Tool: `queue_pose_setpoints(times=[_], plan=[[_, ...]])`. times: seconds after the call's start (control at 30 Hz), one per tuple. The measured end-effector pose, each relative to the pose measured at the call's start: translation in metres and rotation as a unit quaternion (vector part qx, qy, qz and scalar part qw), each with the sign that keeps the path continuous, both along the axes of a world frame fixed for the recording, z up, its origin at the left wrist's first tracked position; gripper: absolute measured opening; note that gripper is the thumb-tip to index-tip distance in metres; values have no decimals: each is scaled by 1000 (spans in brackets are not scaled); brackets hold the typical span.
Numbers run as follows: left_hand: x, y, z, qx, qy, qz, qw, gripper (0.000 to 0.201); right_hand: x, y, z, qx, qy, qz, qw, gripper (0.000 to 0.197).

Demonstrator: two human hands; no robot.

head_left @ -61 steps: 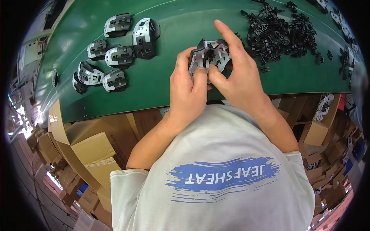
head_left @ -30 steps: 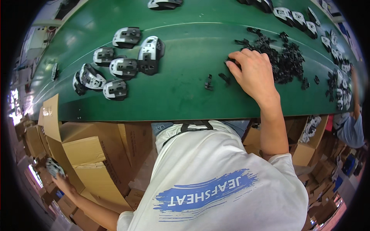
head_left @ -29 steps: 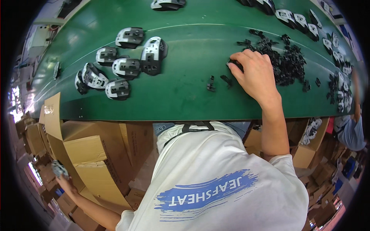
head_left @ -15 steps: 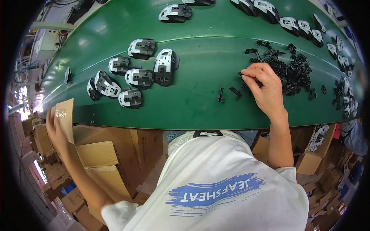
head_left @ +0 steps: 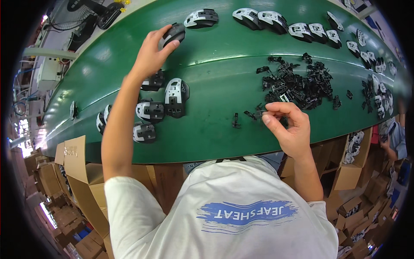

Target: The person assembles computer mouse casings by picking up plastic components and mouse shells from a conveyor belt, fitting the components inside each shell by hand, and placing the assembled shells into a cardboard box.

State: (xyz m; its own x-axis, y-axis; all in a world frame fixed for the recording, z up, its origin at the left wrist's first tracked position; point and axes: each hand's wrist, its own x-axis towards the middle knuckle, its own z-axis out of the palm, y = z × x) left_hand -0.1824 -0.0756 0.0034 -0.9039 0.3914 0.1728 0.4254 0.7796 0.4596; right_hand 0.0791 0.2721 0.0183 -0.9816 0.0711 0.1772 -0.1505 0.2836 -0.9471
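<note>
Desk [head_left: 215,77]: green; from where I stand, its far edge is twelve.
Carton [head_left: 75,157]: flaps up, at eight, below the edge.
Pile [head_left: 297,84]: black clips heaped at three, probably kept apart from the shells [head_left: 176,105] at eight so the kinds don't mix.
Left hand [head_left: 151,54]: at ten; grip parted to a shell's breadth, thumb on the near flank, fingers over the far one, likely for steadiness.
Right hand [head_left: 291,129]: at four; grip nearly closed, thumb and forefinger almost meeting; I can't tell whether they pinch anything.
Dark shell [head_left: 173,36]: at eleven, in the left grip, just beside a white shell [head_left: 201,18].
Loose clips [head_left: 236,121]: at five, perhaps apart for easier picking.
</note>
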Motion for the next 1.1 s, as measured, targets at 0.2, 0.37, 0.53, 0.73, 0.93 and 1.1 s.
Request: queue_pose_setpoints(times=[0.2,0.37,0.53,0.73,0.93,1.1], plan=[[163,56,40,716,-458,-91,519,60,-23,-57,34,-135,77,52,986,30],[222,84,47,663,-449,-55,596,63,-45,-74,42,26,219,0,975,26],[231,91,44,640,-476,3,603,68,-38,-69,27,167,269,-8,949,28],[237,106,31,557,-454,6,695,68,-29,-61,10,158,262,-29,952,28],[242,110,25,626,-507,-2,592,60,-19,-58,-4,136,317,-69,936,30],[246,112,17,625,-510,20,590,57,-16,-52,6,205,241,-9,949,20]])
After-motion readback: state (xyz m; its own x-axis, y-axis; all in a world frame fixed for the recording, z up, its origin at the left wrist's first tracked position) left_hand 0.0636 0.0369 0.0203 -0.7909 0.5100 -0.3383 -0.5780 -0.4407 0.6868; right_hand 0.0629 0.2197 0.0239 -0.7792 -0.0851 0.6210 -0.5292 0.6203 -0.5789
